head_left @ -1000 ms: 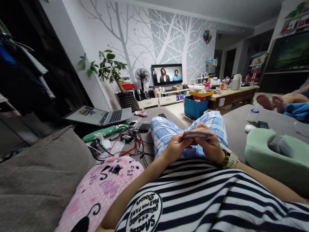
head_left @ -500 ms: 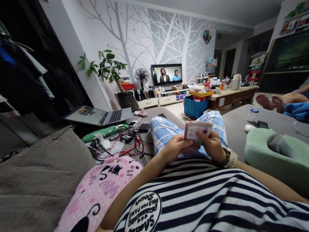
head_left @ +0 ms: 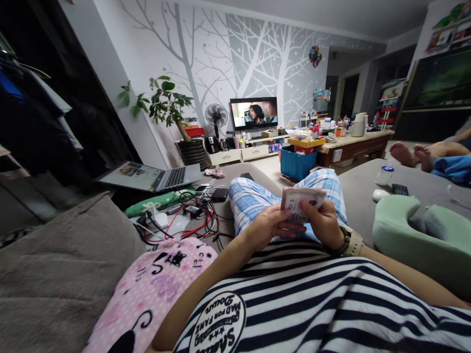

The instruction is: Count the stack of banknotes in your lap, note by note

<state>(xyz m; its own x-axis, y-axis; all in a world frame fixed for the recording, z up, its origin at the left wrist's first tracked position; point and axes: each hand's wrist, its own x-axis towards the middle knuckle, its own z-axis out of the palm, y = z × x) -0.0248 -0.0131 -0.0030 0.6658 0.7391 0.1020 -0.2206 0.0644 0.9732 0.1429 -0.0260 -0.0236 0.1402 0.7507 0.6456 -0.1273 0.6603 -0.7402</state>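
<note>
A stack of banknotes (head_left: pixel 294 200), pale with a printed 5, is held in both hands above my lap. The thumb and fingers of my left hand (head_left: pixel 268 226) close on its left lower corner, with some fingertips showing beneath. On the other side, my right hand (head_left: pixel 327 221) grips the stack, its thumb pressed on the top note and its other fingers hidden behind. Under the hands are my legs in blue checked trousers (head_left: pixel 245 198). A watch with a light strap (head_left: pixel 353 242) is on my right wrist.
Left on the sofa are a laptop (head_left: pixel 143 175), tangled cables (head_left: pixel 200 220) and a pink blanket (head_left: pixel 162 274). To the right lie a green neck pillow (head_left: pixel 395 220), a white mouse (head_left: pixel 380 195) and a remote (head_left: pixel 400 189). Another person's feet (head_left: pixel 412 153) rest beyond.
My left fingers have shifted at the stack's lower left corner, and the top note sits slightly lower and further right. The right hand keeps its grip. The television picture has changed.
</note>
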